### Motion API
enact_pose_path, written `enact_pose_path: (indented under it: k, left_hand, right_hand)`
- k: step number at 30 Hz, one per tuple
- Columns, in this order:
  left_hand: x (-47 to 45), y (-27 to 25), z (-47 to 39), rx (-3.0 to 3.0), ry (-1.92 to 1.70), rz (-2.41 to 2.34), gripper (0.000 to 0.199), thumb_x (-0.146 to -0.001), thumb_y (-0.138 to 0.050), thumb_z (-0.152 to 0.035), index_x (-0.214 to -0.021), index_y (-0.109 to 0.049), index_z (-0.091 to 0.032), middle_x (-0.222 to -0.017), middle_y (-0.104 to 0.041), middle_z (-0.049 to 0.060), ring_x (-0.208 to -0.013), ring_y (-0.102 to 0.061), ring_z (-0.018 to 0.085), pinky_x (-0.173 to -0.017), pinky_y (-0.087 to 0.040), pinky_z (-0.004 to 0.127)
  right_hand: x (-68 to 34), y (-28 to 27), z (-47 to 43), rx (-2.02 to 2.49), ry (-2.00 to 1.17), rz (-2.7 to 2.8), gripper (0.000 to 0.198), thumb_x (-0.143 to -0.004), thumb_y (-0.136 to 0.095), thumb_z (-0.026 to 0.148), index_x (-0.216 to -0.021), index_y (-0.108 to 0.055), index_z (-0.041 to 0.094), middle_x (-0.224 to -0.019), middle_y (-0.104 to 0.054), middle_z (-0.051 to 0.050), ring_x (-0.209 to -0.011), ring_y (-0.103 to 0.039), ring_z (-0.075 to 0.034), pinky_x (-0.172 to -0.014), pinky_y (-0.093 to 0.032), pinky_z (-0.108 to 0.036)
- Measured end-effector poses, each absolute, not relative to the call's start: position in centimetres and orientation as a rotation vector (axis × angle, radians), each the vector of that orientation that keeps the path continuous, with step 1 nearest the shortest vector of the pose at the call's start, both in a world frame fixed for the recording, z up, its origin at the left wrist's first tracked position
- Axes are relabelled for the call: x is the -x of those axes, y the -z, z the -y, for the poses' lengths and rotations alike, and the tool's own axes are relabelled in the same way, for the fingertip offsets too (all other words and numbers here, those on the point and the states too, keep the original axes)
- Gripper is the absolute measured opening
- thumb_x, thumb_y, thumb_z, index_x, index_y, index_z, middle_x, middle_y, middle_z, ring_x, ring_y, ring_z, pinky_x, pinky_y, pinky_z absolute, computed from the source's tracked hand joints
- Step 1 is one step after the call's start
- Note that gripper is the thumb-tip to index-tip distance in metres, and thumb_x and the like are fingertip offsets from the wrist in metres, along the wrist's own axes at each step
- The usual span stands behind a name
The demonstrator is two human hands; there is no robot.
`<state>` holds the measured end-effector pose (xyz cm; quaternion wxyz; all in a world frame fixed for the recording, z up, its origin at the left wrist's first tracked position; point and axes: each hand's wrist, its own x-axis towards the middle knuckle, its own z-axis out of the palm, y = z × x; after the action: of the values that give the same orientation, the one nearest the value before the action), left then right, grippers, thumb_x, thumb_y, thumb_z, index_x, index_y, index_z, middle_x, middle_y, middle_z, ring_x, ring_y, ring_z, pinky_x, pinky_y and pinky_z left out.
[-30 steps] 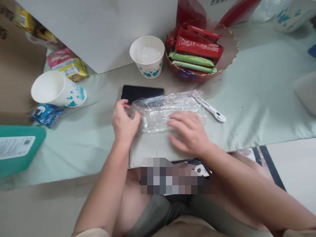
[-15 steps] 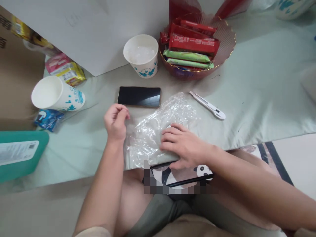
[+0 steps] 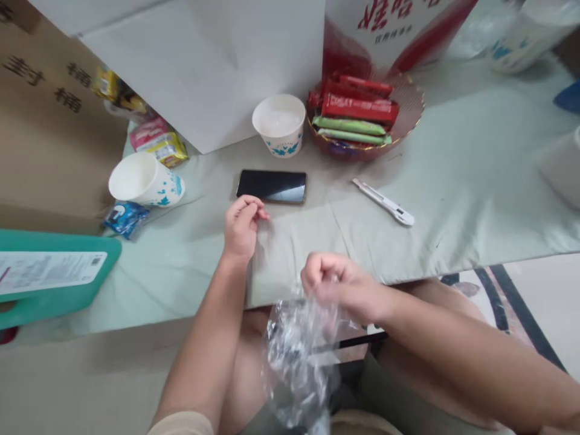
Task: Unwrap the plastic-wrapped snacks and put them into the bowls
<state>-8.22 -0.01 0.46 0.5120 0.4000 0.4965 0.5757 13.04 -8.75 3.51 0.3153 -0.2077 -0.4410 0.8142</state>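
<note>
My right hand (image 3: 342, 287) is closed on a crumpled clear plastic bag (image 3: 296, 362), which hangs down from it past the table's front edge and over my lap. The bag is blurred by motion. My left hand (image 3: 243, 226) rests on the cloth by the lower left corner of a black smartphone (image 3: 273, 186). Its fingers are curled in, with thumb and fingertips together; whatever they may hold is too small to make out. A white utility knife (image 3: 384, 202) lies on the cloth to the right of the phone. Behind the bag, a dark-edged thing with a picture on it lies on my lap, mostly hidden.
Behind the phone stand a paper cup (image 3: 281, 130) and a scalloped bowl (image 3: 410, 124) of red and green snack packs. At the left are a tilted paper cup (image 3: 136, 178), a blue wrapper (image 3: 125, 219) and a green container (image 3: 97, 254). A white box (image 3: 203, 72) stands behind.
My right hand has taken hold of the plastic bag and drawn it off the table toward my lap. My left hand stays curled near the phone. The camera view has shifted.
</note>
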Motion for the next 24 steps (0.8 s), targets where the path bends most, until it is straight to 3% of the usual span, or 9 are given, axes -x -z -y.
enact_pose_path:
  k: [2,5,7,11,13,17,21,24]
  left_hand:
    - [7.4,-1.3,0.8,-0.794,-1.156,-1.016,0.041,-0.072,-0.078,-0.056,-0.084,-0.072,-0.017,-0.073,-0.071,0.004,-0.073,-0.070,0.017,-0.072,-0.058,0.029]
    - [6.3,-2.0,1.9,-0.680,-0.830,-0.818,0.079,-0.066,-0.070,-0.084,-0.103,-0.074,-0.014,-0.097,-0.078,0.015,-0.093,-0.076,0.030,-0.080,-0.062,0.040]
    - [5.7,-2.1,2.4,-0.688,-0.745,-0.759,0.090,-0.058,-0.075,-0.087,-0.110,-0.073,-0.014,-0.108,-0.077,0.017,-0.100,-0.076,0.034,-0.081,-0.063,0.042]
    - [5.4,-1.9,2.3,-0.747,-0.770,-0.869,0.071,-0.054,-0.101,-0.039,-0.114,-0.066,-0.022,-0.106,-0.078,0.006,-0.092,-0.078,0.023,-0.079,-0.061,0.029]
    - [5.6,-1.9,1.8,-0.748,-0.756,-0.861,0.078,-0.052,-0.102,-0.028,-0.118,-0.062,-0.024,-0.105,-0.078,0.004,-0.092,-0.078,0.021,-0.080,-0.060,0.027]
    - [5.9,-1.9,1.1,-0.764,-0.607,-0.790,0.097,-0.044,-0.105,-0.024,-0.127,-0.056,-0.026,-0.118,-0.078,0.011,-0.103,-0.078,0.026,-0.087,-0.061,0.030]
    - [5.4,-1.6,0.8,-0.818,-0.635,-0.946,0.068,-0.063,-0.097,-0.039,-0.115,-0.058,-0.021,-0.091,-0.081,0.006,-0.077,-0.079,0.020,-0.065,-0.059,0.023]
    - [5.0,-1.1,0.7,-0.869,-0.694,-1.020,0.056,-0.069,-0.091,-0.052,-0.102,-0.061,-0.018,-0.073,-0.077,0.003,-0.057,-0.073,0.017,-0.046,-0.050,0.019]
  right_hand:
    - [-12.8,-3.5,7.1,0.808,-2.094,0.887,0.043,-0.085,-0.068,0.060,-0.084,-0.043,0.025,-0.059,-0.051,0.009,-0.041,-0.046,-0.008,-0.042,-0.041,-0.021]
    - [-12.6,-2.9,4.5,1.176,-1.778,0.846,0.041,-0.079,-0.074,0.053,-0.082,-0.045,0.024,-0.056,-0.050,0.009,-0.045,-0.053,-0.008,-0.044,-0.042,-0.019]
    - [-12.8,-2.4,3.4,1.293,-1.668,0.848,0.038,-0.081,-0.070,0.054,-0.084,-0.046,0.024,-0.056,-0.052,0.009,-0.047,-0.056,-0.010,-0.045,-0.042,-0.019]
    - [-13.5,-1.8,2.7,1.279,-1.538,0.854,0.041,-0.081,-0.069,0.059,-0.084,-0.046,0.025,-0.062,-0.054,0.008,-0.048,-0.056,-0.010,-0.046,-0.045,-0.022]
    - [-13.9,-1.7,2.6,1.274,-1.473,0.836,0.043,-0.080,-0.070,0.059,-0.083,-0.046,0.025,-0.064,-0.055,0.007,-0.048,-0.055,-0.009,-0.046,-0.045,-0.021]
    - [-14.4,-1.7,2.3,1.266,-1.383,0.726,0.039,-0.083,-0.067,0.057,-0.086,-0.044,0.025,-0.081,-0.065,0.005,-0.047,-0.056,-0.007,-0.042,-0.041,-0.020]
    - [-14.8,-2.0,3.1,1.051,-1.302,1.023,0.027,-0.094,-0.060,0.047,-0.086,-0.047,0.024,-0.110,-0.073,-0.003,-0.056,-0.064,-0.008,-0.050,-0.049,-0.023]
    - [-15.3,-1.9,4.2,0.829,-1.108,1.413,0.015,-0.092,-0.065,0.035,-0.093,-0.055,0.023,-0.119,-0.072,-0.009,-0.085,-0.073,-0.016,-0.068,-0.057,-0.029]
